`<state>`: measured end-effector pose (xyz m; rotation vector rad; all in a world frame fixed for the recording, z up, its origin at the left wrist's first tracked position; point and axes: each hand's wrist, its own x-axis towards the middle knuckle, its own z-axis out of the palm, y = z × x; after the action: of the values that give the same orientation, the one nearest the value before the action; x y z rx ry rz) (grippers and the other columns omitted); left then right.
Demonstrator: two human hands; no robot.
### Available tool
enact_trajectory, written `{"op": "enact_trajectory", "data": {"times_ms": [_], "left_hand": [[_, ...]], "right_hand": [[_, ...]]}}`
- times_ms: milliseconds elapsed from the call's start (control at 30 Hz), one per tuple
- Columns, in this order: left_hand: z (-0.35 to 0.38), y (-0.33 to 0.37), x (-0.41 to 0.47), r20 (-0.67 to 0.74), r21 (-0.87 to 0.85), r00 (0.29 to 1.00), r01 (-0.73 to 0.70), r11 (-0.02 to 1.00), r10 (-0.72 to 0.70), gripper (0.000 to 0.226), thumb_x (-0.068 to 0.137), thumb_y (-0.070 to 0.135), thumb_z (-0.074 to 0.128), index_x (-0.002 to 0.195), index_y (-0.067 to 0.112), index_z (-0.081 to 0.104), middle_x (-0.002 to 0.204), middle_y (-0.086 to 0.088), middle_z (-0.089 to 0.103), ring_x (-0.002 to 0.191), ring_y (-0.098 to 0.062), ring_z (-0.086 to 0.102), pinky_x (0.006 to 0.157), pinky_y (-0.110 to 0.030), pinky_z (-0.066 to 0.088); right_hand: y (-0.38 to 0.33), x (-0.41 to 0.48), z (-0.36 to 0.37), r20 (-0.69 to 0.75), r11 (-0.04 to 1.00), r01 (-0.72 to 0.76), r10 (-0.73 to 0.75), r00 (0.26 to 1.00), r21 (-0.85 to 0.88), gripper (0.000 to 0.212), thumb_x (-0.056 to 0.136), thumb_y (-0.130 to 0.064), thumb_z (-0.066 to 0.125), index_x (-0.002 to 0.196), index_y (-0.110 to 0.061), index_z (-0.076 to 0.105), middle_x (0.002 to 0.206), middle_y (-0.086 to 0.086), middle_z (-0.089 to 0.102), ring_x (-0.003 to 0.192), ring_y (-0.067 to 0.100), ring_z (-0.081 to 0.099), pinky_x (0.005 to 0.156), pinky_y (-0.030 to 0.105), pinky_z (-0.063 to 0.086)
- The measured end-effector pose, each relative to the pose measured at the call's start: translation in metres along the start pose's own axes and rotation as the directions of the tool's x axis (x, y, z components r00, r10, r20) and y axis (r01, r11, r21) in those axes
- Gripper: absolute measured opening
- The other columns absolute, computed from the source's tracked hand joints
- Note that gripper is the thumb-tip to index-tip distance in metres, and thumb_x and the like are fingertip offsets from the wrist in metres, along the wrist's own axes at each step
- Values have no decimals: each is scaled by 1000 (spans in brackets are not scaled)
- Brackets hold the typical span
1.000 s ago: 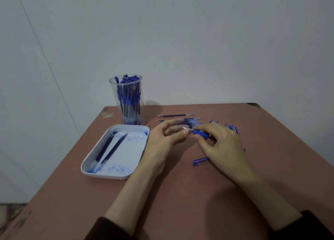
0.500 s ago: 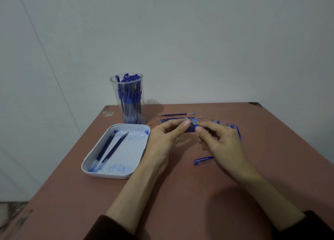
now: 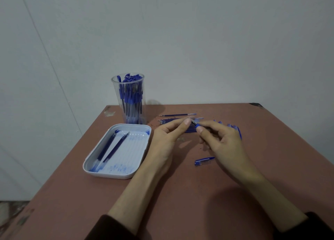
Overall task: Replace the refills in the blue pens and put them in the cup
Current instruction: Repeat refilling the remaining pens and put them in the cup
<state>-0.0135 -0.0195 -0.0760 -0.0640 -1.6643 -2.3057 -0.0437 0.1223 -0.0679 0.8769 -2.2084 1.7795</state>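
So, only the head view to go on, and I'd call this pretty far along but not finished. The clear cup (image 3: 127,98) at the back left of the table (image 3: 72,194) is already packed with blue pens standing upright, caps up, so a big batch looks done. The white tray (image 3: 108,175) just in front of it holds two refills (image 3: 110,149) lying side by side with blue ink smeared around them, which I'd guess are pulled-out old ones. Right now one pen (image 3: 197,126) is being worked on mid-table: the right hand (image 3: 222,142) has its fingers curled around the barrel near the blue grip, with most of the pen hidden inside the hand, and the left hand (image 3: 166,142) pinches the tip end between thumb and forefinger, other fingers loosely bent. Can't tell if the tip is going on or coming off, or which refill is inside. A loose cap (image 3: 204,161) lies on the table near the right wrist, probably this pen's. Behind the hands there's a row of spare refills (image 3: 173,120) plus one lying apart (image 3: 178,115), and a few more pens (image 3: 239,133) peek out past the right hand, so I'd say several pens are left to do, plus capping this one and dropping it in the cup.
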Motion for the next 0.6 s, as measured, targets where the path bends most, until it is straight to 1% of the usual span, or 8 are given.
{"op": "enact_trajectory", "data": {"times_ms": [67,133,200,300,400,467,533,600], "left_hand": [[2,0,-1,46,-26,999,18,1000,-17,35,79,29,73,105,6,71,109,-21,68,110,-36,62,102,-51,43],[3,1,-2,43,8,999,-12,1000,12,32,77,29,73,101,8,72,105,-16,71,105,-28,65,94,-41,50],[3,1,-2,11,21,1000,-19,1000,19,28,72,29,73,94,11,73,96,-10,73,97,-21,68,86,-32,52],[2,2,-1,3,76,1000,-30,997,30,21,70,32,73,82,16,75,86,-4,72,89,-15,66,90,-31,49],[2,2,-1,33,55,999,-5,998,3,16,72,29,70,80,17,76,82,-3,72,84,-12,66,88,-29,48],[1,1,1,53,25,998,16,1000,-17,18,74,29,71,86,16,75,86,-8,71,91,-19,66,93,-36,48],[-1,-2,2,75,-21,997,35,999,-33,29,75,31,75,96,11,73,92,-21,66,104,-40,61,103,-53,42],[-3,-4,3,97,-52,994,55,997,-49,36,78,32,75,103,8,69,96,-27,62,110,-56,51,104,-64,34]], "right_hand": [[1,0,1,3,1000,-13,13,1000,-1,14,89,-19,60,95,-29,70,62,-12,62,59,8,55,62,23,46],[1,0,1,26,1000,-25,25,999,19,15,90,-20,60,97,-26,70,62,-12,62,58,5,54,61,22,45],[0,0,1,59,998,-46,43,997,48,16,91,-19,58,99,-23,71,61,-10,61,55,2,51,58,19,42],[-2,0,0,106,991,-83,72,992,101,19,93,-18,53,97,-20,71,60,-1,58,50,5,45,51,15,37],[-3,0,-1,119,978,-131,113,987,160,21,94,-15,52,93,-23,72,59,2,56,49,9,42,46,17,35],[-4,1,-2,130,966,-168,144,981,198,21,93,-14,52,91,-22,72,57,2,55,47,11,39,44,19,32],[-5,1,-2,162,950,-202,166,973,237,21,93,-13,52,90,-20,72,57,3,53,45,11,36,43,19,30],[-6,1,-4,201,936,-245,197,960,252,20,93,-14,52,90,-14,72,57,4,51,44,10,33,41,21,27]]}}
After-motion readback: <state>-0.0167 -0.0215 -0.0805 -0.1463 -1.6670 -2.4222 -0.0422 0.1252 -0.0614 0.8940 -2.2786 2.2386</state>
